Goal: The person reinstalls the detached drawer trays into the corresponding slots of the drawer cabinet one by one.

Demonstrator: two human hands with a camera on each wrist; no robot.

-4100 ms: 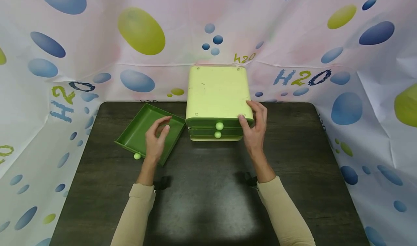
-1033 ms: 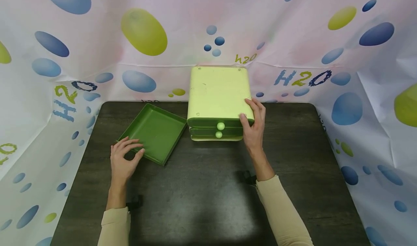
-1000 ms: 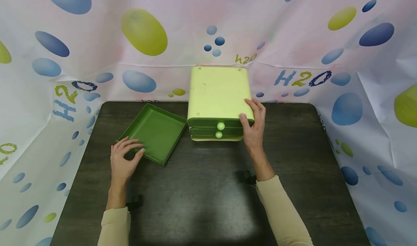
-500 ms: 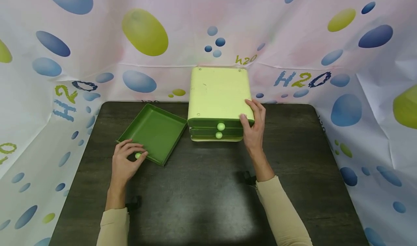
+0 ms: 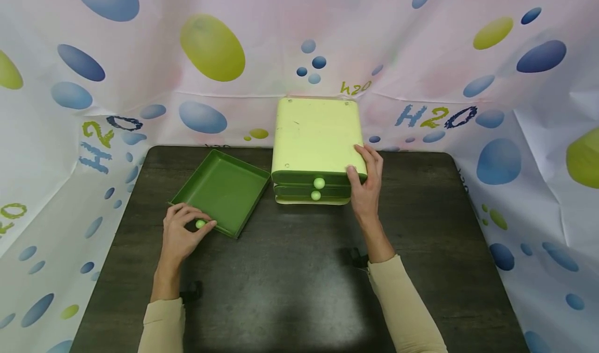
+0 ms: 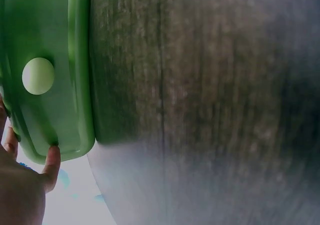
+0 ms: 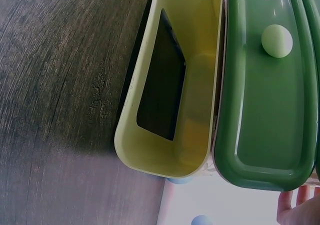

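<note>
With right hand, gripping mini drawer cabinet by its front right corner, apparently steadying it. With left hand, reaching around knob of detached green drawer, left of cabinet; not confirming any grasp. Noting drawer's corner nearly meeting cabinet, drawerless bottom compartment facing open tabletop.

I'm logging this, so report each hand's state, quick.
Left hand: touching the front of the green drawer; grip cannot be told.
Right hand: holding a corner of the drawer unit.
</note>
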